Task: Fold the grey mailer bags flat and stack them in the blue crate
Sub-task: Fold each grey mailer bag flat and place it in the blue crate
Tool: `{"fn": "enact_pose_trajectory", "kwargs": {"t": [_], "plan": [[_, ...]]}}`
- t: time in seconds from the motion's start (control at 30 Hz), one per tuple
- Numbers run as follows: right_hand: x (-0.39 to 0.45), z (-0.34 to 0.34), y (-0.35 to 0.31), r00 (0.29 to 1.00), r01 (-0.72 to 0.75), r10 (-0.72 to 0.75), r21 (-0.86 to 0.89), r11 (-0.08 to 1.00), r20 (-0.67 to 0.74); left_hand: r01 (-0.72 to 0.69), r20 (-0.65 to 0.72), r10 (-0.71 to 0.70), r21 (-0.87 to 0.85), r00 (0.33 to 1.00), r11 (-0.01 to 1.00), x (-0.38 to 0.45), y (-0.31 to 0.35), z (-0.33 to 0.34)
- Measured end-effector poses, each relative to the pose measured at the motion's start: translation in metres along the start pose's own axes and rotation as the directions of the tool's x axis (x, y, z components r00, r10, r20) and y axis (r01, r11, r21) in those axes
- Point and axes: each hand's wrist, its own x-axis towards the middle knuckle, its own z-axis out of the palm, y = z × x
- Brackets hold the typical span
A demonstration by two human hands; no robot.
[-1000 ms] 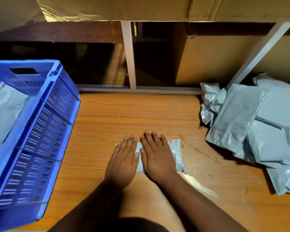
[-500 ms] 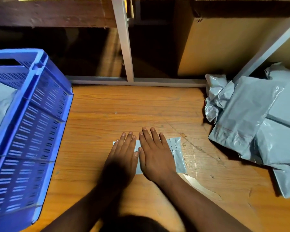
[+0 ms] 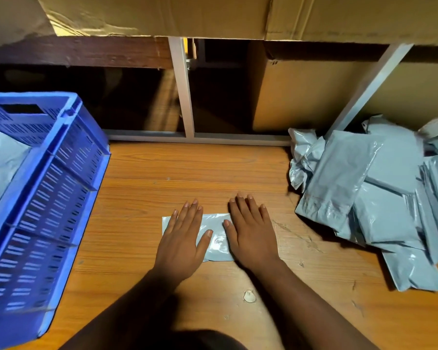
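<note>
While both palms pressed folded mailer bag (image 3: 216, 238) onto wooden table (image 3: 142, 188), left hand (image 3: 181, 245) and right hand (image 3: 252, 236) lay flat, fingers straight, gripping nothing. Bag sat centre table, between blue crate (image 3: 53, 198) at left and loose grey mailer pile (image 3: 369, 195) at right. Crate already held some grey bags (image 3: 0, 170). Risk judged: slick plastic likely to spring open once pressure lifted; one-handed lift toward crate could let fold slip.

Dim warm light, dark recess behind, wide-angle bending at edges, slightly soft focus
</note>
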Motion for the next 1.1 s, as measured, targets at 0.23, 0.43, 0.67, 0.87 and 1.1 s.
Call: {"fn": "enact_pose_trajectory", "kwargs": {"t": [0.23,0.43,0.67,0.87,1.1], "plan": [[-0.002,0.013,0.005,1.000,-0.012,0.012,0.004,1.000,0.008,-0.012,-0.004,0.012,0.020,1.000,1.000,0.001,-0.004,0.011],[0.002,0.019,0.005,1.000,-0.017,0.016,0.011,1.000,0.018,-0.021,0.009,0.021,0.031,1.000,0.999,0.007,-0.006,0.012],[0.003,0.019,0.005,1.000,-0.011,0.011,0.005,1.000,0.020,-0.007,0.024,0.006,0.050,1.000,0.999,0.007,-0.003,0.008],[0.005,0.012,-0.026,0.997,0.081,-0.081,0.029,0.996,-0.018,-0.076,-0.047,0.079,0.054,0.996,0.996,0.003,0.010,0.001],[0.003,0.030,-0.030,0.996,0.086,-0.087,0.044,0.995,0.029,-0.106,-0.069,0.113,0.104,0.991,0.989,0.002,0.012,0.007]]}}
